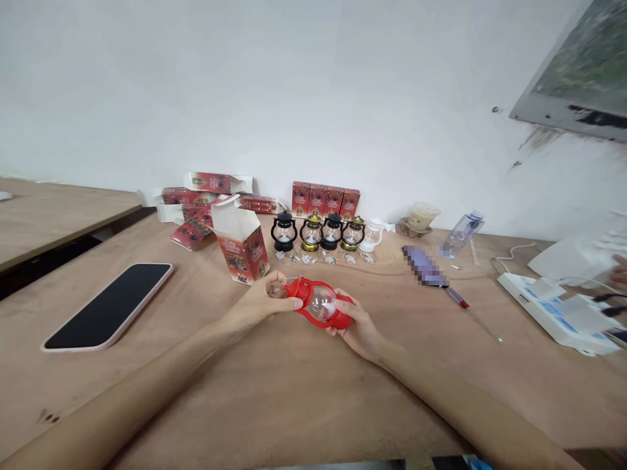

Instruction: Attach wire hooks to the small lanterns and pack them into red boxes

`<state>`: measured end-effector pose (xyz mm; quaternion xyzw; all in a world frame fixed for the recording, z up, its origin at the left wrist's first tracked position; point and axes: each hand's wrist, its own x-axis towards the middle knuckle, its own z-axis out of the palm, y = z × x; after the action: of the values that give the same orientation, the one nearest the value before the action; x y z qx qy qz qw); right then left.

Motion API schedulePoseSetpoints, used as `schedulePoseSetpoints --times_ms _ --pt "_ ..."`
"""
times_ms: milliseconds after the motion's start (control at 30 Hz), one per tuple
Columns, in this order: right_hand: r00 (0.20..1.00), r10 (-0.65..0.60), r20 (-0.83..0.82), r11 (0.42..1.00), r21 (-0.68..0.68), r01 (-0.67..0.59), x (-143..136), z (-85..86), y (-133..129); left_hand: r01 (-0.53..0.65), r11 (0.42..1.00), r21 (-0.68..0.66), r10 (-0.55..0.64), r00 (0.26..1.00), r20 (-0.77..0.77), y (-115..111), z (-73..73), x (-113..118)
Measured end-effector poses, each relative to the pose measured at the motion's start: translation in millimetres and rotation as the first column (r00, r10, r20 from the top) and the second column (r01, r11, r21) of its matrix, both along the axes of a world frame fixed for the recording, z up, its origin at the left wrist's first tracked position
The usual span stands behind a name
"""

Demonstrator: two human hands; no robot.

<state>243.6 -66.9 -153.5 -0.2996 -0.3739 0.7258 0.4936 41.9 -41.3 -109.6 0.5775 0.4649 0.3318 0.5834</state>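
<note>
2 hands, left and right, grip 1 red lantern tilted sideways at frame center; 5 lanterns stand on the surface, just above center.

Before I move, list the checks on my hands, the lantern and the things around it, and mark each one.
1. Left hand has a grip on the capped end of the red lantern: ok.
2. Right hand has a grip near its base: ok.
3. Red lantern held upright: not ok, it is tipped sideways.
4. Open box standing, top flap raised: ok.
5. Screwdriver apart from both hands: ok.
6. Underside of the red lantern undamaged: cannot tell.
</note>
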Motion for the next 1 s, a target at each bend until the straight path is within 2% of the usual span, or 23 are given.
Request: schedulePoseSetpoints --times_ms 233,367,433,600,667,767,833,933,1000 --pt "1.0 -0.001 0.028 0.998 0.061 0.0 -1 -1.0 -1 0.166 0.979 0.116 -0.149 0.979 -0.14 8 6.6 -10" --pt "0.999 -0.025 0.048 0.995 0.102 0.021 -2 -2.7 -2 0.225 0.96 0.165 -0.188 0.958 -0.216 9 7.8 -12" --pt "0.997 -0.04 0.07 0.992 0.123 0.031 -3 -4.0 -2 0.225 0.95 0.217 -0.171 0.955 -0.242 9 6.7 -12" --pt "0.99 -0.109 0.091 0.985 0.144 0.096 -2 -6.0 -2 0.128 0.936 0.328 -0.023 0.952 -0.306 7 1.6 -13" --pt "0.988 -0.125 0.087 0.984 0.138 0.112 -2 -5.4 -1 0.138 0.934 0.331 -0.033 0.952 -0.304 8 -0.9 -15" --pt "0.991 -0.114 0.066 0.989 0.104 0.107 -1 -2.9 -1 0.171 0.937 0.304 -0.102 0.968 -0.23 9 -3.7 -15" --pt "0.994 -0.095 0.053 0.993 0.076 0.091 -1 -0.9 -1 0.139 0.953 0.268 -0.105 0.985 -0.137 11 -3.5 -13" --pt "0.995 -0.091 0.051 0.994 0.07 0.087 -2 1.5 -2 -0.001 0.975 0.224 -0.002 1.0 0.01 11 1.0 -11" --pt "0.991 -0.118 0.061 0.99 0.083 0.113 -3 2.4 -3 -0.131 0.965 0.227 0.101 0.985 0.14 11 5.2 -11"
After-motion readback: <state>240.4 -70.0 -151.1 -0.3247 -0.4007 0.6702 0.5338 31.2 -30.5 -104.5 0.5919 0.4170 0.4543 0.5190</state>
